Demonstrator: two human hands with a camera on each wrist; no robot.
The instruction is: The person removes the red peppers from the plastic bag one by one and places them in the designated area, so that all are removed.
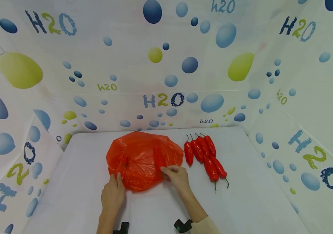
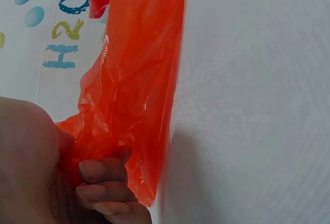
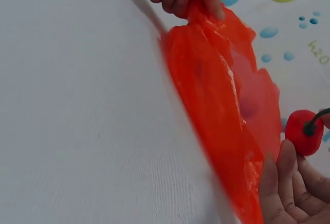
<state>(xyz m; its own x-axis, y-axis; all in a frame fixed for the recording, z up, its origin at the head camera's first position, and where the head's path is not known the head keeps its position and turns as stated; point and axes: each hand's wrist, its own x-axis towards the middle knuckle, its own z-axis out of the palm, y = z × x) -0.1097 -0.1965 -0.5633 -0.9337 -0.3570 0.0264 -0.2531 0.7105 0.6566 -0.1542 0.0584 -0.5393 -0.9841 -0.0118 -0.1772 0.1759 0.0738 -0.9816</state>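
A thin orange-red plastic bag lies puffed out on the white table. At its near left edge my left hand grips a gathered fold of the plastic, fingers curled round it in the left wrist view. My right hand pinches a red chili pepper by its stem end, beside the bag's right part. In the head view this pepper overlaps the bag, its body pointing away from me. The green stem shows between thumb and fingers in the right wrist view.
Several glossy red chili peppers lie in a row right of the bag, stems away from me. Two more peppers lie just below them, stems towards me. A patterned sheet walls the table at the back and sides.
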